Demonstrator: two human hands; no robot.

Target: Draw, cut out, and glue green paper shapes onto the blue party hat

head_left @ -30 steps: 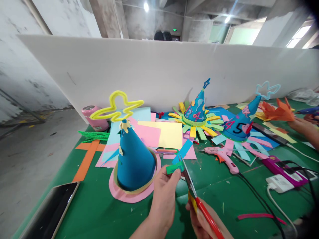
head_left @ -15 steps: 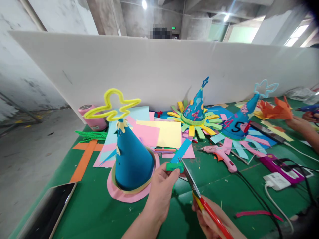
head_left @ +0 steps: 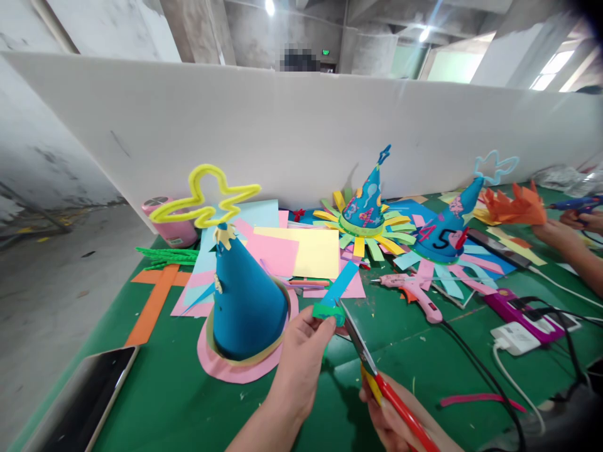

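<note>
Between thumb and fingers, my left hand [head_left: 301,361] pinches a small green paper piece [head_left: 325,312] in front of me. My right hand [head_left: 400,408] is wrapped round the red and yellow handles of a pair of scissors [head_left: 360,342]. The blades point up and left, with their tips beside the right end of the green piece; whether they touch it I cannot tell. Left of my hands stands a blue cone hat [head_left: 249,301] with a pink brim and a yellow pipe-cleaner star [head_left: 207,198] on top. A blue paper strip [head_left: 340,284] lies just beyond the green piece.
A pink glue gun [head_left: 414,292] and a purple power strip [head_left: 522,317] with cords lie at right. Two decorated hats, one a fringed blue hat [head_left: 365,210], stand behind. A phone [head_left: 89,402] lies front left. A co-worker's hand [head_left: 560,235] holds orange paper at far right.
The view shifts slightly, so things on the table slide left. The scissors' tips stay close to the green piece, which my left hand still pinches. The co-worker's blue glue gun shows more.
</note>
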